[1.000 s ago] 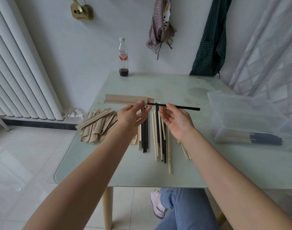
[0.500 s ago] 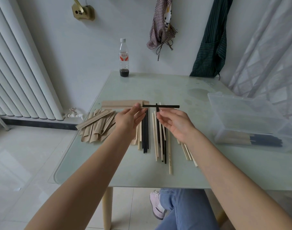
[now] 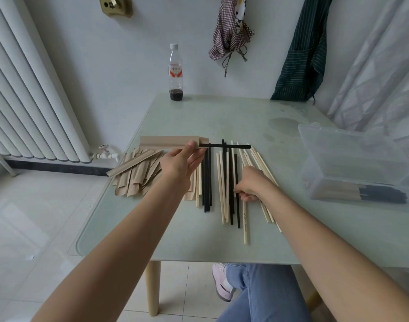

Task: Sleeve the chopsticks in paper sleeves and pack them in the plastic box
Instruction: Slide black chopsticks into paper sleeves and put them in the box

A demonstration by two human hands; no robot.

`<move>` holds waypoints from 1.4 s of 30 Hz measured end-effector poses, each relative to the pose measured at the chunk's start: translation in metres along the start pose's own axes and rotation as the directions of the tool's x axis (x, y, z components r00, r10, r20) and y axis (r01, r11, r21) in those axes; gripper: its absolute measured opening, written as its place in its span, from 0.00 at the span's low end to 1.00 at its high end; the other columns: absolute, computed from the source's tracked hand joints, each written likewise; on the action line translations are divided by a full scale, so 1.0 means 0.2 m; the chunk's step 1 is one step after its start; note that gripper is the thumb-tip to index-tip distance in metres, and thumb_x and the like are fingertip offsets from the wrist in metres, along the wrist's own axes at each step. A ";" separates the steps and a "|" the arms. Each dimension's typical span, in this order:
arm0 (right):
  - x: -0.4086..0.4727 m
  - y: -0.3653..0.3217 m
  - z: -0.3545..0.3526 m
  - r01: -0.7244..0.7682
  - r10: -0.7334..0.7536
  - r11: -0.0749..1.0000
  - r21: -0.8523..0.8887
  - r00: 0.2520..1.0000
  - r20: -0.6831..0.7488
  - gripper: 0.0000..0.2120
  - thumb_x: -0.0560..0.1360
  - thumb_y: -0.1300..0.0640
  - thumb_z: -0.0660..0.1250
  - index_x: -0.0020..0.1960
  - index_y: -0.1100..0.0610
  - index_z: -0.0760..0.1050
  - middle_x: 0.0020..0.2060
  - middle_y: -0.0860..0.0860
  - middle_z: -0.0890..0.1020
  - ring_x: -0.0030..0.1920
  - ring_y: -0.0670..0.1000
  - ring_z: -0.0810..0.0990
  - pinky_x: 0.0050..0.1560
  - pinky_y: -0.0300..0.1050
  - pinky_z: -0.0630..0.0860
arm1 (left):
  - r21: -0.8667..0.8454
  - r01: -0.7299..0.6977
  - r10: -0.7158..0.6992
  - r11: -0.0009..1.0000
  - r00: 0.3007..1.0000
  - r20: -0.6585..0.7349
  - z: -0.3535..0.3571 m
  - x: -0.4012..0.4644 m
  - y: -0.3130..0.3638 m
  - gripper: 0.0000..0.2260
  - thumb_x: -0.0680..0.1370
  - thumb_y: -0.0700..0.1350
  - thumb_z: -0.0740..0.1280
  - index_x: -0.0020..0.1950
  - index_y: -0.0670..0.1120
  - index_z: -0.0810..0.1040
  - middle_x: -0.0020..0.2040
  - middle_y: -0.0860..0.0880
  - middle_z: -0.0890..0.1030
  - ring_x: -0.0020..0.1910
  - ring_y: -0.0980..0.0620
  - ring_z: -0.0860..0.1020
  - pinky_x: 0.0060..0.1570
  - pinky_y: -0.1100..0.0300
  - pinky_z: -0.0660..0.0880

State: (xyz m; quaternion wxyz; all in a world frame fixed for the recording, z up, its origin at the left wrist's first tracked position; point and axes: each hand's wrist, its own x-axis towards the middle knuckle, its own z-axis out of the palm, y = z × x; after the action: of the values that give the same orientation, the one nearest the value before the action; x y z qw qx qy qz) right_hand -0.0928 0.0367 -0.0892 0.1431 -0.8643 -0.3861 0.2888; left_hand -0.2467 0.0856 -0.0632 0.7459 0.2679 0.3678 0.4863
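Note:
My left hand (image 3: 183,162) pinches a brown paper sleeve (image 3: 169,142) held level above the table, with a black chopstick (image 3: 231,146) sticking out of its right end. My right hand (image 3: 251,184) is down on the loose chopsticks (image 3: 224,187), black and pale wooden ones lying in a row, its fingertips pinching a black chopstick (image 3: 237,205). A pile of empty paper sleeves (image 3: 133,175) lies to the left. The clear plastic box (image 3: 361,163) stands open at the right with sleeved chopsticks (image 3: 359,195) along its near side.
A plastic bottle (image 3: 175,73) with dark liquid stands at the table's far edge. A radiator (image 3: 24,89) lines the left wall, cloth hangs on the back wall, a curtain is at the right. My knee and a shoe (image 3: 222,284) show under the glass table (image 3: 222,240).
The black chopstick went deeper into the sleeve. My right hand let go of it and dropped to the loose chopsticks on the table. My left hand stayed in place.

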 end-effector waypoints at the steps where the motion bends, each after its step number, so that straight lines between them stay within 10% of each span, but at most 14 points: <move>1: 0.00 0.00 0.00 -0.010 0.010 1.000 0.000 1.000 0.012 0.05 0.75 0.65 0.67 0.48 0.63 0.72 0.41 0.58 0.79 0.28 0.49 0.76 0.22 0.37 0.73 | -0.002 0.002 -0.002 1.000 1.000 0.000 0.00 0.00 0.00 0.10 0.76 0.38 0.67 0.56 0.35 0.75 0.46 0.41 0.81 0.34 0.52 0.83 0.44 0.59 0.81; 13: -0.04 -0.03 -0.03 -0.048 0.055 0.998 -0.045 0.984 0.169 0.07 0.77 0.62 0.62 0.41 0.62 0.70 0.29 0.54 0.76 0.18 0.44 0.68 0.18 0.32 0.65 | 0.004 -0.012 0.012 1.000 1.000 -0.014 0.02 -0.02 -0.02 0.06 0.76 0.38 0.67 0.51 0.36 0.76 0.44 0.42 0.81 0.33 0.52 0.83 0.46 0.58 0.81; 17: -0.08 0.03 -0.08 0.018 -0.058 0.961 0.276 0.989 0.136 0.07 0.76 0.66 0.60 0.39 0.63 0.71 0.29 0.55 0.75 0.18 0.45 0.73 0.20 0.33 0.67 | -0.032 -0.017 0.015 0.999 0.999 -0.045 0.02 -0.03 -0.03 0.04 0.77 0.37 0.66 0.48 0.36 0.76 0.43 0.41 0.81 0.32 0.52 0.83 0.45 0.58 0.81; 22: -0.16 0.06 -0.18 0.196 -0.255 0.519 0.832 0.965 -0.068 0.05 0.78 0.64 0.61 0.43 0.63 0.73 0.28 0.53 0.80 0.26 0.46 0.81 0.23 0.33 0.71 | -0.051 -0.047 0.042 0.998 0.995 -0.091 0.03 -0.03 -0.04 0.05 0.77 0.36 0.66 0.50 0.35 0.77 0.44 0.42 0.81 0.32 0.53 0.83 0.43 0.62 0.81; 26: -0.18 -0.01 -0.21 0.299 -0.251 0.217 0.929 0.937 -0.242 0.06 0.78 0.64 0.62 0.43 0.60 0.73 0.32 0.52 0.83 0.30 0.45 0.83 0.28 0.32 0.74 | -0.026 -0.044 0.042 0.999 0.997 -0.060 0.04 -0.03 -0.06 0.07 0.77 0.36 0.66 0.53 0.34 0.77 0.47 0.41 0.82 0.34 0.53 0.83 0.45 0.61 0.81; 42: -0.20 -0.08 -0.18 0.344 -0.174 0.310 0.886 0.937 -0.302 0.07 0.76 0.62 0.66 0.39 0.60 0.75 0.28 0.51 0.77 0.19 0.43 0.72 0.22 0.33 0.68 | 0.006 -0.046 0.046 0.999 0.998 0.043 0.08 -0.07 -0.05 0.04 0.77 0.37 0.66 0.47 0.38 0.78 0.48 0.41 0.82 0.39 0.51 0.83 0.48 0.60 0.80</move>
State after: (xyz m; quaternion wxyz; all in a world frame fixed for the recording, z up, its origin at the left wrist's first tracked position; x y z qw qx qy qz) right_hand -0.1014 0.0167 -0.0376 0.6790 -0.5753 -0.2760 0.3631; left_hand -0.2322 0.0686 -0.0573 0.7413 0.2894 0.3471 0.4963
